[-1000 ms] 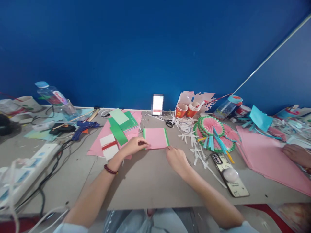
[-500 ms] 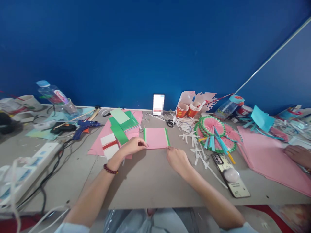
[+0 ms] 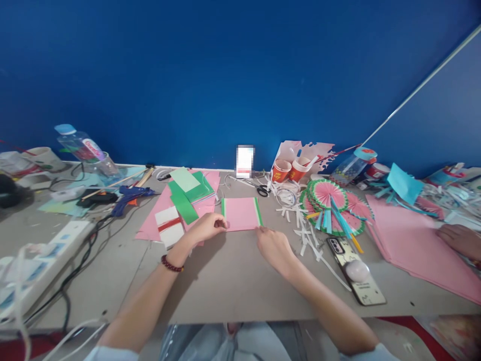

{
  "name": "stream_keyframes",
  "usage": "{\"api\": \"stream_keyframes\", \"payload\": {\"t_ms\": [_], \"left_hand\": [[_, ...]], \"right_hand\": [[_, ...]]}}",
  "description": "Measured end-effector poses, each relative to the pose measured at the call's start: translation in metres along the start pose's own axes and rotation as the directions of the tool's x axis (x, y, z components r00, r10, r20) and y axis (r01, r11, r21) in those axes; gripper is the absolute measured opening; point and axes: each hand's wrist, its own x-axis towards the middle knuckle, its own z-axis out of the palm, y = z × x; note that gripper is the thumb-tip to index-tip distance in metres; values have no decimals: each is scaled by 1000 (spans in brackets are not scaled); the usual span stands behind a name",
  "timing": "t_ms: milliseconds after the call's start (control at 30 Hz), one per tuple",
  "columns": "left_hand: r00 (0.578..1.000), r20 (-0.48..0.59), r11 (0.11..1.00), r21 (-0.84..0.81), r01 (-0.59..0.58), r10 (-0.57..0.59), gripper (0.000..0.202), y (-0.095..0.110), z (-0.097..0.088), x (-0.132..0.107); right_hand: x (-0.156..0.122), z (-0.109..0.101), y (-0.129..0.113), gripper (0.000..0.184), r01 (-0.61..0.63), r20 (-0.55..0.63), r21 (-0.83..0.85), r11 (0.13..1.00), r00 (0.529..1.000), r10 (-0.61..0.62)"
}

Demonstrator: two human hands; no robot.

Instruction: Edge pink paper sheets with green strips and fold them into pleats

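A pink paper sheet with green strips along its left and right edges point(image 3: 241, 213) lies flat on the grey table point(image 3: 229, 281). My left hand point(image 3: 206, 228) pinches the sheet's near left corner, fingers closed on it. My right hand point(image 3: 273, 245) pinches the near right corner in the same way. A dark red bead bracelet point(image 3: 172, 264) circles my left wrist. Both forearms reach in from the bottom edge.
Green and pink paper stacks point(image 3: 188, 195) lie to the left, with a blue glue gun point(image 3: 130, 195) and a power strip point(image 3: 45, 255). Right of the sheet are scissors point(image 3: 262, 189), paper cups point(image 3: 289, 171), watermelon paper fans point(image 3: 330, 203), white scraps, and a phone point(image 3: 356, 273). Another person's hand point(image 3: 460, 239) rests on large pink sheets.
Almost nothing differs. My hands stay on the sheet's near corners, and the view has shifted only slightly.
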Motion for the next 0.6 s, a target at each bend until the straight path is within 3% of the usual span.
{"api": "stream_keyframes", "payload": {"t_ms": [100,600], "left_hand": [[1000,-19,1000,31,8,-7,12,1,1,-2],[999,14,999,29,32,-32,7,4,-2,2]], "right_hand": [[-1,0,1,44,-4,-10,18,1000,1000,4],[-1,0,1,36,19,-13,2,1000,1000,-19]]}}
